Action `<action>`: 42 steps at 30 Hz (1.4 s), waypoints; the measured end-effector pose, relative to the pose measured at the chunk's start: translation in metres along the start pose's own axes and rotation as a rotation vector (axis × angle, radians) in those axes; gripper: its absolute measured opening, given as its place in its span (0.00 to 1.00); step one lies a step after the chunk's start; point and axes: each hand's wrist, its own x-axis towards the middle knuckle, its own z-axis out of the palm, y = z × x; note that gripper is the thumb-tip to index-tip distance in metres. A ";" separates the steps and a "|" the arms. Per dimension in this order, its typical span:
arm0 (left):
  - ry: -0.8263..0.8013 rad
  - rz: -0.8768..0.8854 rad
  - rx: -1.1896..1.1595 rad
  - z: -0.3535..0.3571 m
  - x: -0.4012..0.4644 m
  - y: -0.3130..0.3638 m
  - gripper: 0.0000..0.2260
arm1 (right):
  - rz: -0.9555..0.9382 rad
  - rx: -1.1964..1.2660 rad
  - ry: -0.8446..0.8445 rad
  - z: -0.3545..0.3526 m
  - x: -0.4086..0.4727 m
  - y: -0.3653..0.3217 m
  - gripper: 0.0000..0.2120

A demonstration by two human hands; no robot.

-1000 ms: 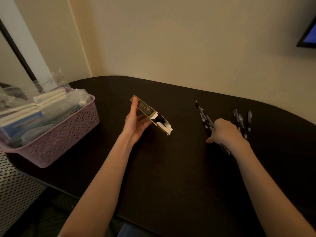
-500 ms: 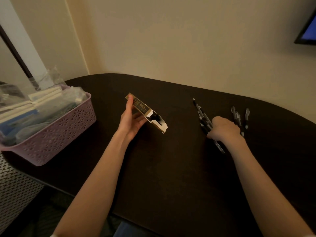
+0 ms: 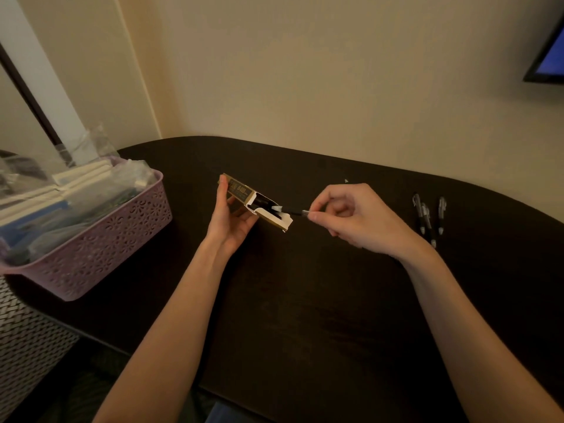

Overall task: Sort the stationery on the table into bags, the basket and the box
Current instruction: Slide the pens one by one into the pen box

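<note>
left hand holds box | right hand pinches pen at box mouth | three pens at 3 o'clock | basket at 9 o'clock, on table

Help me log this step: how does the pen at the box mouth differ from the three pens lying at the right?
The pen at the box is pinched by the right hand and held above the table; the three loose pens lie flat on it, untouched. It points into the open end of the gold box, which the left hand holds; they lie roughly parallel, well clear of the box. All look dark-bodied.
</note>
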 end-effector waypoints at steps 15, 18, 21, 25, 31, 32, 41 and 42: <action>-0.039 -0.013 0.081 0.000 0.002 -0.006 0.43 | 0.003 0.039 0.009 0.030 0.005 -0.004 0.13; -0.023 -0.013 0.042 -0.001 0.002 -0.004 0.44 | 0.014 0.155 0.106 0.031 0.008 -0.001 0.09; 0.002 -0.005 0.015 0.000 0.001 -0.003 0.41 | -0.036 0.169 0.193 0.034 0.008 0.001 0.09; 0.024 -0.005 0.016 0.003 -0.003 -0.005 0.36 | -0.176 0.011 0.365 0.043 0.008 0.008 0.13; 0.007 -0.004 0.046 0.005 -0.005 -0.006 0.33 | -0.442 -0.187 0.487 0.053 0.011 0.020 0.11; 0.009 0.000 0.053 0.005 -0.005 -0.006 0.33 | -0.449 -0.178 0.467 0.054 0.011 0.021 0.11; -0.086 -0.006 0.126 0.003 -0.004 -0.006 0.38 | -0.515 -0.096 0.426 0.057 0.011 0.026 0.10; -0.103 -0.010 0.135 0.004 -0.004 -0.006 0.38 | -0.544 -0.114 0.446 0.058 0.011 0.027 0.09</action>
